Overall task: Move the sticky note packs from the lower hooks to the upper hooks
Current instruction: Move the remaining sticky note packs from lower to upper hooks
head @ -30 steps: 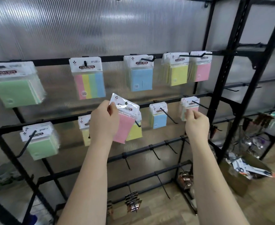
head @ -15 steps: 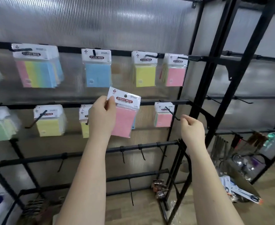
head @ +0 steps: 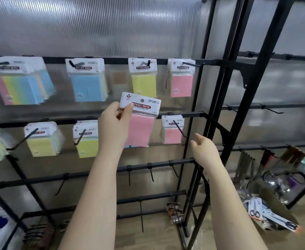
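Head view showed both forearms reaching up toward the rack. The left hand (head: 114, 123) pinched a pink sticky note pack (head: 141, 121) by the left corner of its white header card, thumb on the front, other fingers behind; the pack hung free of any hook, slightly tilted, between the two rows. The right hand (head: 205, 150) at about 4 o'clock from the pack held nothing, fingers loosely curled and relaxed, near the lower right hook (head: 180, 129).

Farther back, the lower rail carried a pink stack (head: 172, 131) at 3 o'clock from the held pack and two yellow stacks (head: 86, 139) (head: 43, 141) at 9 o'clock. On the upper rail, the upper pink stack (head: 182, 78) sat at 1 o'clock, a yellow one (head: 144, 78) at 12 o'clock, a blue one (head: 87, 82) and a multicolour one (head: 20, 82) at 10 o'clock.

The step in hand looked like hanging the pack on the upper pink hook (head: 193, 64), to match colours. Doing it well probably meant levelling the card, lining its round hole (head: 142, 100) up with the hook's tip, and sliding it straight back along the prong. The thumb sat close to the hole, so shifting the grip outward would likely keep it clear. The free hand could steady the stack already hanging there, since crowded packs might get knocked off
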The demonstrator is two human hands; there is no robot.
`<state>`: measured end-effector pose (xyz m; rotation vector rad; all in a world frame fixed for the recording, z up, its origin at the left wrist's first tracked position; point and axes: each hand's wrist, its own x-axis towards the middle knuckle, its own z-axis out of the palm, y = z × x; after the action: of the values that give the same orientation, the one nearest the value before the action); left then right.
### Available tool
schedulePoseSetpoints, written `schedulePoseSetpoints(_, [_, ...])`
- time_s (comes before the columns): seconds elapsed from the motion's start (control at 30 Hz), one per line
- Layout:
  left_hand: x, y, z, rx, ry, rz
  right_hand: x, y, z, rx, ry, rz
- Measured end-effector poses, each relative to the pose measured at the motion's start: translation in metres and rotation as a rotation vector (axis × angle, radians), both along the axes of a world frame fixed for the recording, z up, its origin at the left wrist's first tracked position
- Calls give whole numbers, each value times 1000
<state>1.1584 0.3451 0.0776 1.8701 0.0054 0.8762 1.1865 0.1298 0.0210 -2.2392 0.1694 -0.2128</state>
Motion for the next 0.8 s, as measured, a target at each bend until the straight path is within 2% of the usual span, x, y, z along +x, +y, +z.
schedulePoseSetpoints(0.2, [26, -6, 9, 130, -93, -37, 20, -4, -9, 16, 49, -39])
schedulePoseSetpoints(0.4, [53, -37, 23, -7, -101, -203, 37, -16, -10, 25, 60, -29])
schedulePoseSetpoints(0.63, [84, -81, 48, -32, -180, -254, 61, -41, -11, -183, 242, 191])
schedulePoseSetpoints(0.8, [100, -115, 57, -87, -223, -240, 84, -63, -9, -226, 254, 298])
